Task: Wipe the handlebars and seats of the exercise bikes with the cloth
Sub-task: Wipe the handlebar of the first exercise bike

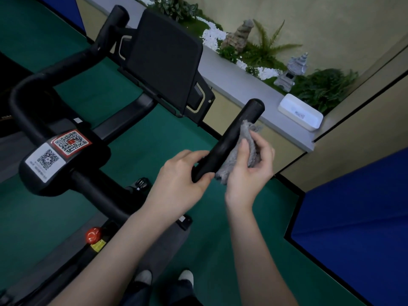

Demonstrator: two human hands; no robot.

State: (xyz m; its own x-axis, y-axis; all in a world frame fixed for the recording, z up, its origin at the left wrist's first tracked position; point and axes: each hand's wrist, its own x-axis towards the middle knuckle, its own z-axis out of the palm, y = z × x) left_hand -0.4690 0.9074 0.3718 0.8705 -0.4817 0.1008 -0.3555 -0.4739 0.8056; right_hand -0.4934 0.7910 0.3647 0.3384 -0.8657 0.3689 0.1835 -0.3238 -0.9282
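The left hand (181, 175) is wrapped around the lower part of the black handlebar grip (231, 140), fingers curled over its top and thumb under it, while the right hand (249, 171) pinches a grey cloth (239, 154) between thumb and curled fingers, pressing it against the grip's right side just above the left fingers. The grip's rounded end juts past the cloth, beyond both sets of fingertips (the bike's black screen (165, 60) and QR-code stickers (59, 151) lie well left of them).
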